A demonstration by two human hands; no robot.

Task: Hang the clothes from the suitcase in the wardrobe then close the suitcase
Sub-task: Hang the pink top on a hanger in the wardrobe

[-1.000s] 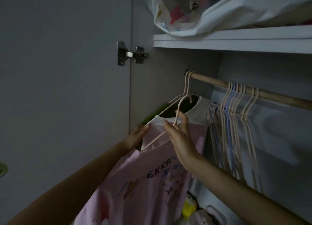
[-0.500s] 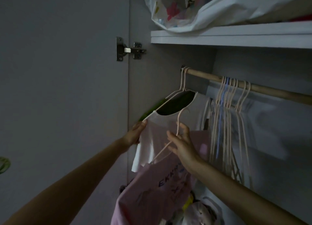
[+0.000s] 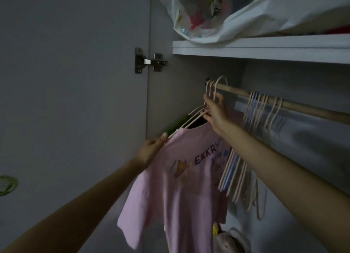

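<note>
A pink T-shirt (image 3: 181, 178) with printed letters hangs on a pale hanger (image 3: 219, 85), whose hook is raised at the left end of the wooden wardrobe rail (image 3: 295, 105). My right hand (image 3: 216, 112) grips the hanger's neck just below the rail. My left hand (image 3: 151, 150) pinches the shirt's left shoulder at the hanger's end. Behind it another hanger carries a white garment, mostly hidden. The suitcase is out of view.
Several bare hangers (image 3: 251, 139) hang bunched on the rail to the right. A white shelf (image 3: 265, 48) above holds a plastic bag (image 3: 236, 15). The open door (image 3: 66, 101) with its hinge (image 3: 149, 61) stands at left. Bags lie on the wardrobe floor (image 3: 227, 239).
My right hand has lifted the hanger with the pink shirt up to the rail. My left hand moved from the white garment to the pink shirt's shoulder.
</note>
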